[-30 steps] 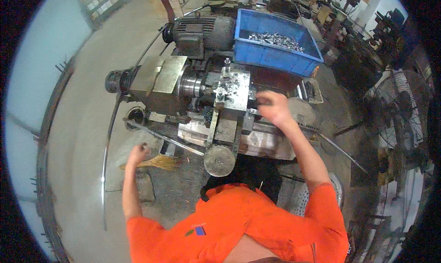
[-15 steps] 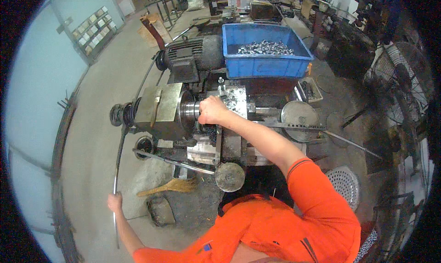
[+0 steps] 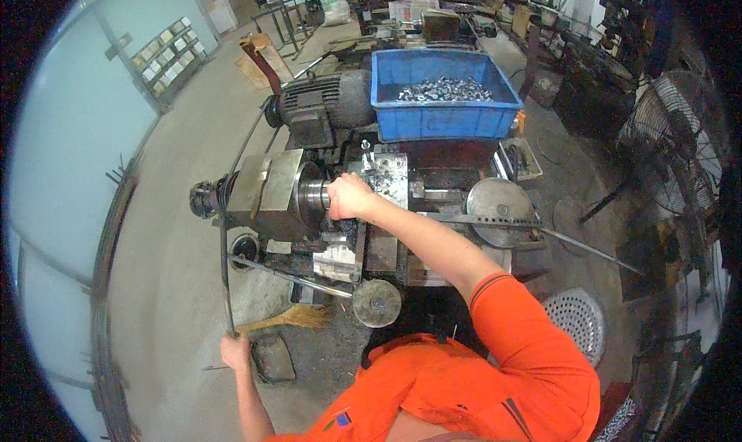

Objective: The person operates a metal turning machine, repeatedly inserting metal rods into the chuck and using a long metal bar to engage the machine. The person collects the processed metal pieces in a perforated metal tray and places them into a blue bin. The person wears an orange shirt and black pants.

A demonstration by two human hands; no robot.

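My left hand (image 3: pixel 236 351) is closed around a long metal lever (image 3: pixel 226 280) that runs up to the left end of a small lathe's headstock (image 3: pixel 267 183). My right hand (image 3: pixel 350 196) reaches across the machine with fingers curled in at the shiny round spindle nose (image 3: pixel 313 194). Whatever those fingers hold is hidden behind the hand. Just beyond it lies the metal tool slide (image 3: pixel 390 175), with dark chips on it and a small upright post (image 3: pixel 366 150).
Behind the lathe stand an electric motor (image 3: pixel 328 98) and a blue bin (image 3: pixel 444 121) holding many small metal parts. Nearer are a straw broom (image 3: pixel 297 316), a round weight (image 3: pixel 377 303) and a perforated stool seat (image 3: pixel 576 322). A fan (image 3: pixel 672 141) stands at right.
My left hand has swung the lever to the right, closer to the lathe. My right hand stays at the spindle nose. The whole view has shifted slightly.
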